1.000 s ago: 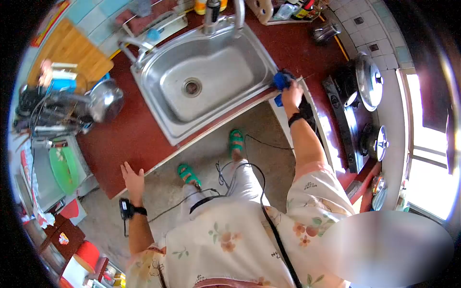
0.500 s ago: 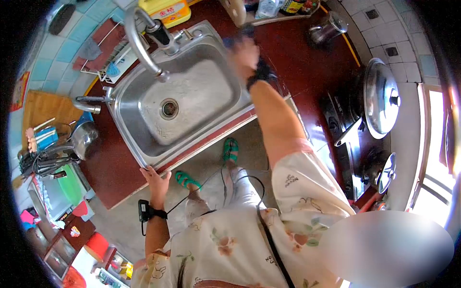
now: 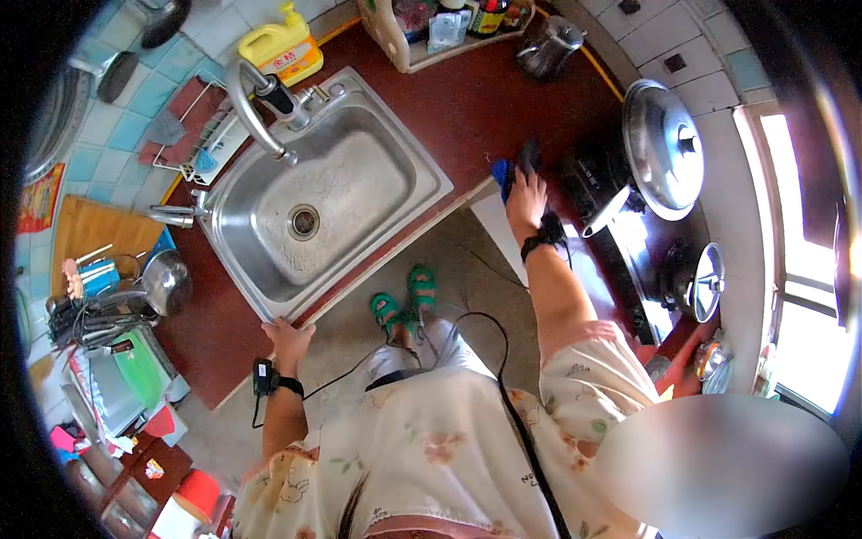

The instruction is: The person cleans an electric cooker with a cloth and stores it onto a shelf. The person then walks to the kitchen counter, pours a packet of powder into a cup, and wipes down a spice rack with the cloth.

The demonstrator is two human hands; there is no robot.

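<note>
Head camera view, looking down: nearest is a pale, soft fabric shirt (image 3: 409,449) printed with flowers, a thin black cord (image 3: 516,418) running down it. Beyond it, the left hand (image 3: 289,343) rests at the edge of the glossy, dark red tabletop (image 3: 202,350), beside the sink's near corner, its grip loose, with thumb and fingers spread. The right hand (image 3: 526,205) reaches farther, to the part of the tabletop between the sink and the black stove (image 3: 642,274). It is on a crumpled blue and dark cloth (image 3: 505,172); the fingers lie close together over it, but whether they pinch it or only press it, I cannot tell.

The sink (image 3: 337,184) is brushed metal, a rounded basin with a round drain (image 3: 303,222) and wet streaks. A curved, shiny faucet (image 3: 260,126) arches over it. To the right, a domed metal lid (image 3: 663,148) with a dark knob sits at the stove. Farthest stand a yellow plastic jug (image 3: 283,54), a pale rack (image 3: 422,54) of bottles and a rounded, shiny kettle (image 3: 549,47).
</note>
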